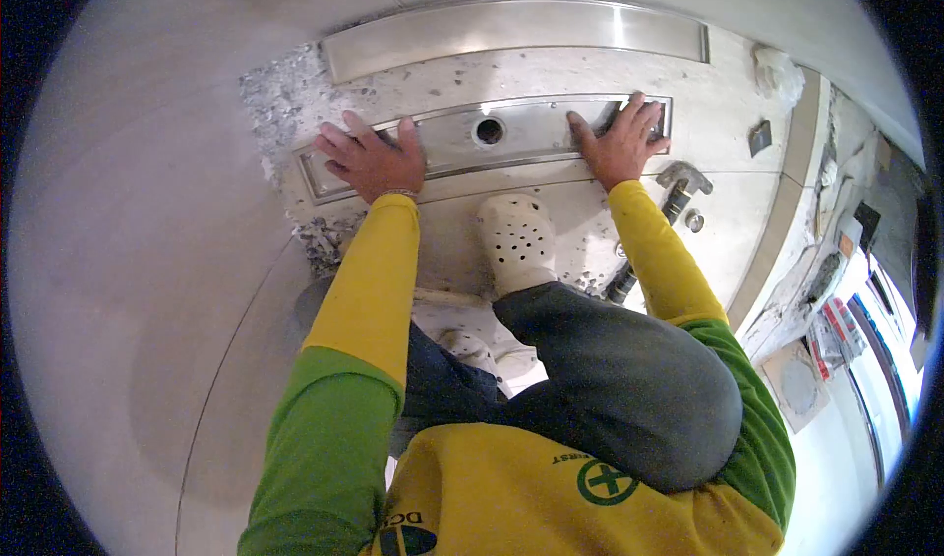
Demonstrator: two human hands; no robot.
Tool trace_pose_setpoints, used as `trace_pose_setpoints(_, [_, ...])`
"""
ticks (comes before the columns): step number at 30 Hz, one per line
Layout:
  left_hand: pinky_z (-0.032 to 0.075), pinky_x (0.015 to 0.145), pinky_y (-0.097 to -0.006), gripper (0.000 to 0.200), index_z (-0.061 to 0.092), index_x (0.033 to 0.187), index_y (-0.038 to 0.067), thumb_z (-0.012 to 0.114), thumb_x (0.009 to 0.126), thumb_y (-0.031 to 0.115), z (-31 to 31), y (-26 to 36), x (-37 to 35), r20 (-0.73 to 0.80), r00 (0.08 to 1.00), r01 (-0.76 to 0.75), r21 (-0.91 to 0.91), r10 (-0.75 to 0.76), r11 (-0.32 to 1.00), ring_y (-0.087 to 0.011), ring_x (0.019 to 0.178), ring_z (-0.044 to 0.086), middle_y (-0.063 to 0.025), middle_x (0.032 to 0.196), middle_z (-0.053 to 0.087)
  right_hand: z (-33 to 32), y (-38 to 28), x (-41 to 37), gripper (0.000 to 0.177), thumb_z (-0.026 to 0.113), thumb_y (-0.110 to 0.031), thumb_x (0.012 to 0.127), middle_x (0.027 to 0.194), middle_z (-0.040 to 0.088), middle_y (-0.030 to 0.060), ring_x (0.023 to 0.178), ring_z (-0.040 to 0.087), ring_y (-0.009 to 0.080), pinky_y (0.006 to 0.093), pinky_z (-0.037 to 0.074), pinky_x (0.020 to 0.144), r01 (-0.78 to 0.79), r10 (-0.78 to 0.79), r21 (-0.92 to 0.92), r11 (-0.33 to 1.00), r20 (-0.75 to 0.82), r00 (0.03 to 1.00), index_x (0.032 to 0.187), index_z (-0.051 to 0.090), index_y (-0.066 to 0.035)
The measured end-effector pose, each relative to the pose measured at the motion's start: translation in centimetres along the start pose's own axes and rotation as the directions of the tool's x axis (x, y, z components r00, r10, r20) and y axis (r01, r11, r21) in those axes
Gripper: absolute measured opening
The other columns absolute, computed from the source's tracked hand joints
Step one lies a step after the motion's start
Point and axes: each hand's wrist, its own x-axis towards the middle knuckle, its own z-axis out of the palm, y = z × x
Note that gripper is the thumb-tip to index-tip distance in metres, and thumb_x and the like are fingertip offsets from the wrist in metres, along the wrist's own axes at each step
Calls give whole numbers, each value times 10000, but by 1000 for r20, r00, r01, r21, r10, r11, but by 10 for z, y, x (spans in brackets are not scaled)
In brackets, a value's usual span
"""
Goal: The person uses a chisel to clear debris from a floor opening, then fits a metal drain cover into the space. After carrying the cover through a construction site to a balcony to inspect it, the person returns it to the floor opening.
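A long metal drain channel [457,141] with a round hole [489,131] lies in the pale tiled floor ahead of me. My left hand [379,158] rests flat with spread fingers on its left end. At the right end, my right hand [621,145] lies with fingers apart over the channel's edge. Neither hand grips anything. Beyond the channel lies a separate long metal strip [511,37], perhaps its cover. A hammer [678,190] with a dark handle is on the floor close to my right forearm, partly hidden by the sleeve.
Grey rubble [280,104] is scattered at the channel's left. A small metal ring [695,220] lies near the hammer, with a dark square piece [760,138] and a crumpled plastic bag [777,74] farther right. My white clog [517,236] stands close to the channel.
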Motion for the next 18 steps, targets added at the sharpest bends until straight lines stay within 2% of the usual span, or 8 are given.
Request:
trace_pose_setpoints(4, [152,1080,-667,892,264,1449,-40,468,876,612,-2,-4,1,2,1000,9,11,-9,1000,-532,1401,75,-353,1506,98,13,3,-2,1179,444,-831,750,1526,151,318,1450,87,420,760,16,1020,2,-2,-17,1000,-22,1000,1484,156,47])
trace_pose_setpoints(9, [137,1086,-661,913,272,1452,-43,454,871,637,-6,-5,0,-41,999,-5,-4,5,1000,-505,1419,49,-352,1513,103,16,3,-6,1168,411,-845,753,1533,151,304,1456,84,402,753,54,1030,8,-9,-10,1000,-76,997,1490,160,25])
trace_pose_setpoints(10, [137,1086,-661,913,272,1452,-43,454,871,637,-5,-6,0,-54,999,-3,11,4,1000,-505,1419,49,-352,1513,103,13,2,-7,1155,420,-839,756,1530,166,301,1452,106,404,750,74,1032,14,-15,-19,1000,-73,997,1487,177,22])
trace_pose_setpoints(13, [112,1101,-644,931,247,1468,-28,425,875,667,-9,-3,-2,45,997,69,-75,-66,995,-469,1435,28,-322,1533,75,10,3,-9,1119,444,-818,768,1528,181,295,1444,139,410,737,94,1040,3,-4,-4,1000,-92,996,1488,196,3])
trace_pose_setpoints(18, [88,1108,-640,962,215,1475,-41,399,874,688,-9,1,-3,68,993,97,-60,-93,993,-470,1436,-9,-324,1536,47,7,14,-10,1051,501,-764,786,1525,196,292,1432,194,404,702,125,1060,25,-22,43,999,-79,997,1497,212,-45])
